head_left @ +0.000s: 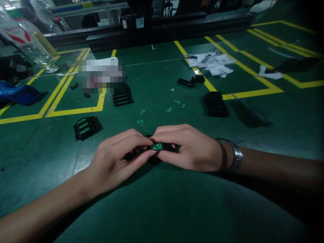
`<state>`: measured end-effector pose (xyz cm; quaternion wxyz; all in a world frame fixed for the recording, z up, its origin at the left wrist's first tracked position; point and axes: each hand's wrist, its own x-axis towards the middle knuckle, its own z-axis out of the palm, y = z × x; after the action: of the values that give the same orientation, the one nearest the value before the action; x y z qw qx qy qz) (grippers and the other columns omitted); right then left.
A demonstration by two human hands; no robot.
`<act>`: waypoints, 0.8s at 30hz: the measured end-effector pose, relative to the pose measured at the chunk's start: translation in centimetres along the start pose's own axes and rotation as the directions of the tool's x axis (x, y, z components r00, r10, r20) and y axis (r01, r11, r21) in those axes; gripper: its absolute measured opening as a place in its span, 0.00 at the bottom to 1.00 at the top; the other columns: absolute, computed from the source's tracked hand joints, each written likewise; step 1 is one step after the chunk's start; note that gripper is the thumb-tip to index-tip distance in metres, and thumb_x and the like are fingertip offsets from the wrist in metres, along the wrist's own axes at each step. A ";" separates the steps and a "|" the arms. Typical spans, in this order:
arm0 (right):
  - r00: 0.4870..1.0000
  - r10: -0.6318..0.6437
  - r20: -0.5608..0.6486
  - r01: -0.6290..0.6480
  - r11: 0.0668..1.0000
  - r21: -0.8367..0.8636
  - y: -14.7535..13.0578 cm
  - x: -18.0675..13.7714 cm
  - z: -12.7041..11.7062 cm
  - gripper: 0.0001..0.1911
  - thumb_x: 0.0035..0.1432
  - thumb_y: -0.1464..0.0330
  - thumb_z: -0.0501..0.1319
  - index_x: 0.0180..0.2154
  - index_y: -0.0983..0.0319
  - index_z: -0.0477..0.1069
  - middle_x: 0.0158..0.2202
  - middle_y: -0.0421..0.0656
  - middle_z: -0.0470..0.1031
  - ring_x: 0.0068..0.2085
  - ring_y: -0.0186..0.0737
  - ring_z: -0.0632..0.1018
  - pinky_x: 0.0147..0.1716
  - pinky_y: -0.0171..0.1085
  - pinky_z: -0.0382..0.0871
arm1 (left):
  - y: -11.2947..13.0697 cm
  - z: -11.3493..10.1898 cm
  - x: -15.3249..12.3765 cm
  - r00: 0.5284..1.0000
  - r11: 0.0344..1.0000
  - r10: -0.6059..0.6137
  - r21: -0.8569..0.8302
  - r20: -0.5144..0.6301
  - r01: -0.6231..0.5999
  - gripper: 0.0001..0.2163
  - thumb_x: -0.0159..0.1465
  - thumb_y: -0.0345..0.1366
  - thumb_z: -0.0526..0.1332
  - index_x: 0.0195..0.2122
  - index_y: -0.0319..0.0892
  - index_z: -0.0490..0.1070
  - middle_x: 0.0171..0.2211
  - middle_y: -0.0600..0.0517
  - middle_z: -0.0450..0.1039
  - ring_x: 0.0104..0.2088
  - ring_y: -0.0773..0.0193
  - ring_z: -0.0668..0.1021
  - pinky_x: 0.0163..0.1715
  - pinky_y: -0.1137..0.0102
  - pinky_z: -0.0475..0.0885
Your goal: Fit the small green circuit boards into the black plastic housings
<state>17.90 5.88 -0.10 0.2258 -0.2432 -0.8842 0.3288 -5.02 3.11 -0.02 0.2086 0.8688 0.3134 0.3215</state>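
Note:
Close in front of me, both hands meet around a small black plastic housing with a green circuit board in it. My left hand pinches its left end, thumb below and fingers above. From the other side my right hand, with a metal bracelet at the wrist, grips the right part. The fingers hide much of the housing. Just beyond lie several loose green circuit boards. To the left of them sits a group of black housings with green boards.
Black housings stand behind on the green table, and another stack is at the right. Crumpled white paper lies farther back. Plastic bottles stand at the far left above a blue object. A black rail edges the back.

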 end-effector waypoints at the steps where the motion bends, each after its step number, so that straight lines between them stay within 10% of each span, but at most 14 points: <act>1: 1.000 -0.002 -0.001 0.002 1.000 0.002 0.0 0.0 0.0 0.04 0.63 0.76 0.61 0.38 0.68 0.75 0.35 0.42 0.73 0.36 0.33 0.73 0.36 0.32 0.63 | 0.0 0.0 0.0 1.000 1.000 -0.001 -0.001 0.002 0.001 0.08 0.65 0.29 0.67 0.46 0.37 0.75 0.39 0.51 0.77 0.36 0.72 0.77 0.36 0.76 0.72; 24: 1.000 -0.014 -0.001 0.014 0.999 0.040 0.2 -0.1 -0.1 0.05 0.65 0.74 0.61 0.41 0.67 0.76 0.36 0.43 0.75 0.37 0.34 0.74 0.38 0.32 0.64 | 0.0 -0.1 -0.2 1.000 1.000 -0.016 0.006 0.006 0.016 0.09 0.66 0.29 0.67 0.47 0.38 0.75 0.40 0.51 0.77 0.37 0.71 0.77 0.35 0.76 0.72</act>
<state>18.07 6.00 -0.16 0.2333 -0.2328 -0.8790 0.3445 -5.25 3.02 -0.03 0.2095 0.8679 0.3206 0.3162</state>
